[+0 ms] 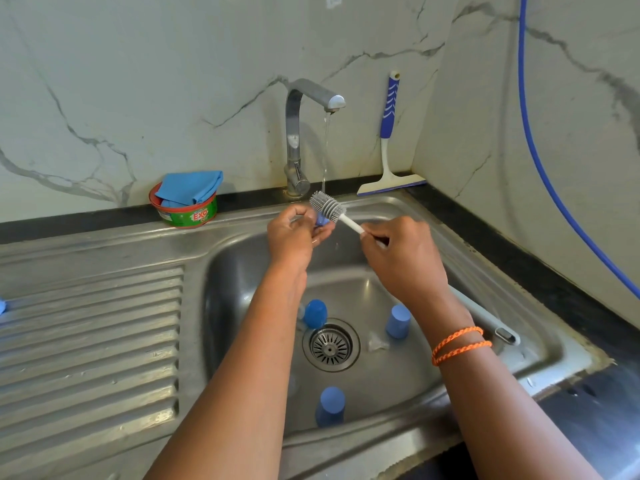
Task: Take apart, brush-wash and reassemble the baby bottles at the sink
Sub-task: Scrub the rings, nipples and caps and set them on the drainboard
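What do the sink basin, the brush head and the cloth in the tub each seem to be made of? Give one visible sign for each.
Sink basin: likely stainless steel, a brushed grey with soft reflections.
Brush head: probably silicone or soft plastic, with thick, matte grey, evenly spaced bristles.
Cloth: woven or microfibre fabric, a matte blue with soft folds.

Home kitchen – steel sink (381, 216), tap (298, 133), marble wall (138, 81)

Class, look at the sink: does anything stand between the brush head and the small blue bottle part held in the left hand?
Nothing visible does. The grey brush head already lies against the blue bottle part pinched in the left hand; the right hand grips the brush handle.
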Action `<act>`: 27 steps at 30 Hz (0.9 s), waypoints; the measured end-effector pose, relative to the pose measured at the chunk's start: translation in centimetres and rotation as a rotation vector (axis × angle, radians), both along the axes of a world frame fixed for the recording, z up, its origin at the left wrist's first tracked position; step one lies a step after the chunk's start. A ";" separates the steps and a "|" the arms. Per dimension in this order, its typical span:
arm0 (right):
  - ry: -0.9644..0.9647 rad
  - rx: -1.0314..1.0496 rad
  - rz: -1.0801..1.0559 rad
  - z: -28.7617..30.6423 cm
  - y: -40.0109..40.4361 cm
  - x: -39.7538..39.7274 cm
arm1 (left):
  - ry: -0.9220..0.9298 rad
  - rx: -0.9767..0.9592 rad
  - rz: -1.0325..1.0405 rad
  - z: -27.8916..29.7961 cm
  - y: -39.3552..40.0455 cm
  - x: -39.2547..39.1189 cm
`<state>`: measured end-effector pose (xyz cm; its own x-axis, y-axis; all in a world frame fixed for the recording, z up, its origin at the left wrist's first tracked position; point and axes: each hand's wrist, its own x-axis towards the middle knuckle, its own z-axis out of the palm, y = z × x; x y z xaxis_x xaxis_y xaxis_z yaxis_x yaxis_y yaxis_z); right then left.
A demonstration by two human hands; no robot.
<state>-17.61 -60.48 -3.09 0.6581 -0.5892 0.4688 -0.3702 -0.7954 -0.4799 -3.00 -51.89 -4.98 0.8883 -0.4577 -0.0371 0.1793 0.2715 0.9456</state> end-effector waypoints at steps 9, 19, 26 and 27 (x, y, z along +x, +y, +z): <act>0.002 0.038 -0.156 0.1 -1.0 0.0 | 0.046 -0.096 -0.223 0.2 0.5 -0.1; -0.069 0.127 -0.049 -0.6 1.2 1.4 | 0.585 -0.544 -0.111 0.2 -0.1 -0.3; -0.021 0.154 -0.009 -0.9 2.4 1.6 | 0.683 -0.639 0.019 0.1 -0.1 0.0; -0.008 0.153 -0.001 -0.9 2.6 1.5 | 0.695 -0.655 0.026 0.2 0.0 0.1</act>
<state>-16.10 -57.88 -3.96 0.6540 -0.6550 0.3786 -0.3669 -0.7123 -0.5984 -2.93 -51.92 -4.80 0.7744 -0.5553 -0.3032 0.6300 0.7210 0.2885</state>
